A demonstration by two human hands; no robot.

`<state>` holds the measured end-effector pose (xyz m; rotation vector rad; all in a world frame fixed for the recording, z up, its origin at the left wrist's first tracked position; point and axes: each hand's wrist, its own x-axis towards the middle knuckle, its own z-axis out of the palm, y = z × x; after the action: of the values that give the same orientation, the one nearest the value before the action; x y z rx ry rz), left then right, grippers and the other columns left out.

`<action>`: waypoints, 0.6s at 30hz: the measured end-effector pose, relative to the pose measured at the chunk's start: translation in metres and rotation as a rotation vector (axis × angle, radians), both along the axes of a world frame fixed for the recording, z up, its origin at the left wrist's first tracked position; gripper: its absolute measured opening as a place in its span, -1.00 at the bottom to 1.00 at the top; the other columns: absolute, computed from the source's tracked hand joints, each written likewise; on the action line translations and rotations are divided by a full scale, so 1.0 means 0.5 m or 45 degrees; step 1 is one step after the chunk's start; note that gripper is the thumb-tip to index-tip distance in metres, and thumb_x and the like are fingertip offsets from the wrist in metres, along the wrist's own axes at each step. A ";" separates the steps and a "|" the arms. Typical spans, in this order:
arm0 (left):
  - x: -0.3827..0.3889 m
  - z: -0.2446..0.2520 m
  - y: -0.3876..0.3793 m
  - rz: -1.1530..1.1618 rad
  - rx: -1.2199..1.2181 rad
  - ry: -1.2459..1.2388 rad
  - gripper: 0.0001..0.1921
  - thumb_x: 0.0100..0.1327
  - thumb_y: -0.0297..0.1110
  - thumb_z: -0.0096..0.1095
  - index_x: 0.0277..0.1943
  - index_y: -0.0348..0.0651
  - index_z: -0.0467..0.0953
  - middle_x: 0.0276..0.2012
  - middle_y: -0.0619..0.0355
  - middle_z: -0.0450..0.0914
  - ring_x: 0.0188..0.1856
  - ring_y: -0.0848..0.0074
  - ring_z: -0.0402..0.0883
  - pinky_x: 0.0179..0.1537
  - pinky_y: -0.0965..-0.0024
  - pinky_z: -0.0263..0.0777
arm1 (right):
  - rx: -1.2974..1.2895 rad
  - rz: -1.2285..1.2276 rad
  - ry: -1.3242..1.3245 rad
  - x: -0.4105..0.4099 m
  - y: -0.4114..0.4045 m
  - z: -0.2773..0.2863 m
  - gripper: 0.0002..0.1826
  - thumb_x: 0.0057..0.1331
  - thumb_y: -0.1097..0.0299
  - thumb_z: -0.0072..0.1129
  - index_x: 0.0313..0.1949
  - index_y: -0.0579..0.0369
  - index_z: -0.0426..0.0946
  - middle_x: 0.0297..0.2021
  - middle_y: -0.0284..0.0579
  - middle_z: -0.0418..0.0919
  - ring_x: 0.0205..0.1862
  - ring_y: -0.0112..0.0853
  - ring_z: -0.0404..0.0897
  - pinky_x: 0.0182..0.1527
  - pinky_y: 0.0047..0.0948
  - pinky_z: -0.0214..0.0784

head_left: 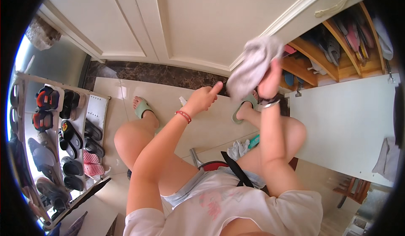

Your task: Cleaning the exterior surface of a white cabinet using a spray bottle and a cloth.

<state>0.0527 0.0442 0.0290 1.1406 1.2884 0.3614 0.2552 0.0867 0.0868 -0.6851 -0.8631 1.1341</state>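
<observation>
My right hand (270, 81) grips a whitish cloth (254, 63), which is blurred and hangs in front of the pale cabinet door (205, 24). To its left is my left hand (202, 99), with one digit stretched toward the cloth and the other fingers curled. The palm side is hidden, and nothing shows in it. Beyond the cloth and my right hand, an opened shoe cabinet (332, 71) holds several shoes on slanted wooden shelves.
At left stands a white shoe rack (91, 104) with several slippers and shoes. A white door panel (338, 122) extends at right. A crumpled white cloth (238, 149) lies beside a teal item (254, 141) near my thigh. A small white object (183, 100) is on the tiled floor (171, 131).
</observation>
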 end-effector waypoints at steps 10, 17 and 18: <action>-0.075 0.073 -0.185 -0.994 0.882 0.697 -0.62 0.09 -0.11 0.25 -0.18 -0.26 0.48 -0.15 0.05 0.49 0.01 0.27 0.46 0.08 0.23 0.30 | 1.315 -1.875 -1.926 -0.106 0.333 0.305 -0.64 0.15 0.15 0.19 -0.08 -0.05 0.49 0.10 0.08 0.31 0.21 -0.01 0.21 0.18 0.05 0.07; -0.126 0.134 -0.196 -0.891 0.982 0.754 -0.51 0.10 -0.10 0.23 -0.03 -0.32 0.43 -0.03 -0.02 0.47 0.09 0.21 0.42 0.19 0.21 0.22 | 1.507 -1.117 -2.504 -0.297 0.341 -0.164 -0.50 0.36 0.08 -0.14 0.29 -0.30 0.20 0.36 -0.55 0.04 0.37 -0.37 0.01 0.35 -0.17 -0.20; -0.137 0.144 -0.191 -0.855 1.014 0.837 -0.49 0.10 -0.10 0.23 -0.01 -0.33 0.42 0.00 -0.03 0.46 0.12 0.20 0.41 0.20 0.20 0.21 | 1.551 -1.060 -2.604 -0.306 0.338 -0.213 -0.48 0.34 0.11 -0.11 0.30 -0.29 0.17 0.36 -0.52 0.01 0.38 -0.36 -0.01 0.35 -0.19 -0.21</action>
<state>-0.0157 -0.0514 0.1011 2.4259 1.2257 -0.0413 0.1023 0.2555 -0.0196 -0.7928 -2.2140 -1.3351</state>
